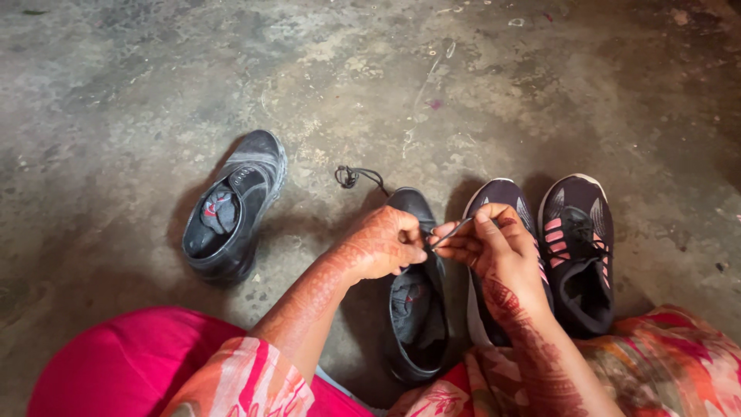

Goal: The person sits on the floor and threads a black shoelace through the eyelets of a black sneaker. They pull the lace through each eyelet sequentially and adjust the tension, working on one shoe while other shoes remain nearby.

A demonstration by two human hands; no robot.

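Nearest us, our left hand steadies the black shoe on the floor while our right hand pinches its lace in a narrow grip: we judge lacing unfinished, one end trailing loose, the left shoe waiting.

- Two bare hands, left hand and right hand, no rings or watch in sight.
- Patterned henna designs across hands and forearms.
- Bright pink garment over the left knee.
- Loose printed fabric in orange, pink and cream over lap and right side.
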